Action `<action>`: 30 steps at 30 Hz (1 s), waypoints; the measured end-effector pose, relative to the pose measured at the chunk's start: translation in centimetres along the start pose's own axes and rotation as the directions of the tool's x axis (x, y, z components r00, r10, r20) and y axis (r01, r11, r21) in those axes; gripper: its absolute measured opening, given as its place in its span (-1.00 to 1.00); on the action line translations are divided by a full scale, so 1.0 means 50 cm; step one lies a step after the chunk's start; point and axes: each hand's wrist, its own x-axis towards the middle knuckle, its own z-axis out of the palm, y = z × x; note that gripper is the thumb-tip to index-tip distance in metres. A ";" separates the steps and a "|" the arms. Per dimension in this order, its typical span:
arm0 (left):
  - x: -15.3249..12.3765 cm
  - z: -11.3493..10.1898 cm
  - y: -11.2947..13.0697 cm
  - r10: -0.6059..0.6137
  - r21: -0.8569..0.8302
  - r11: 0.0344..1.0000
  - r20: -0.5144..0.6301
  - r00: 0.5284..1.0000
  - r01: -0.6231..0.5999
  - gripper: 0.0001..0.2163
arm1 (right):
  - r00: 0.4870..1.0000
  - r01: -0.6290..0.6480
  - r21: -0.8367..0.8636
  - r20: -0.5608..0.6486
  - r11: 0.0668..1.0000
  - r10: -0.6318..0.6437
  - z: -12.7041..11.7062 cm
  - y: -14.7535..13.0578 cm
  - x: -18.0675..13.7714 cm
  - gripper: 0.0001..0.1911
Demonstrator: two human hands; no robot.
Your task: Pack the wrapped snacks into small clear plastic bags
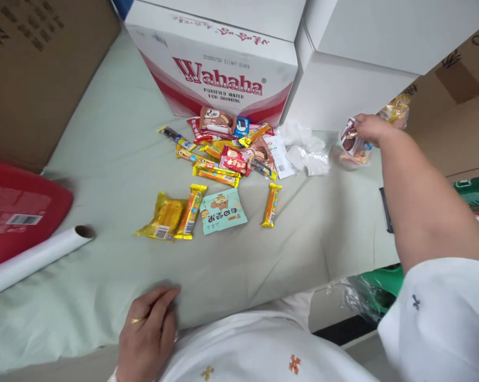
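Note:
At the right back of the cloth-covered table, my right hand (368, 130) is closed on the top of a small see-through snack bag (355, 156) with a brown and white label. My left hand (149, 329), a ring on one finger, rests on the near table edge, holding nothing, its fingers loosely stretched. Beyond it lie a yellow wrapped packet (163, 217), a yellow snack bar (190, 212) and a mint-green snack pouch (223, 211). Another yellow bar (271, 206) lies apart on the right. Behind these is a heap of wrapped snacks (227, 151).
A Wahaha water carton (223, 69) stands behind the heap, with white boxes (342, 79) beside it. Clear wrappers (308, 154) lie near the snack bag. On the left are a brown carton (44, 79), a red package (20, 207) and a white tube (40, 260).

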 end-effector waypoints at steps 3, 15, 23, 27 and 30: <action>-0.001 0.012 0.002 0.060 0.056 0.997 -0.053 0.997 -0.057 -0.69 | 1.000 -0.016 -0.059 0.020 0.998 0.017 0.034 -0.034 -0.008 -0.54; 0.004 0.006 0.005 0.084 0.014 0.996 -0.103 0.991 -0.083 -0.69 | 0.990 0.096 -0.071 -0.097 0.993 -0.103 0.089 -0.114 -0.214 -0.71; 0.014 -0.021 0.014 -0.136 -0.225 0.966 -0.030 0.990 0.126 -0.83 | 0.936 0.184 0.466 -0.351 0.865 -0.010 0.156 -0.069 -0.299 -0.88; 0.054 -0.040 0.052 -0.251 -0.423 0.876 0.013 0.968 0.233 -0.89 | 0.958 0.189 0.849 -0.271 0.493 0.099 0.123 -0.087 -0.382 -0.68; 0.098 -0.041 0.092 -0.293 -0.609 0.714 0.187 0.937 0.345 -0.89 | 0.991 0.113 0.977 -0.124 0.179 0.048 0.091 -0.112 -0.465 -0.60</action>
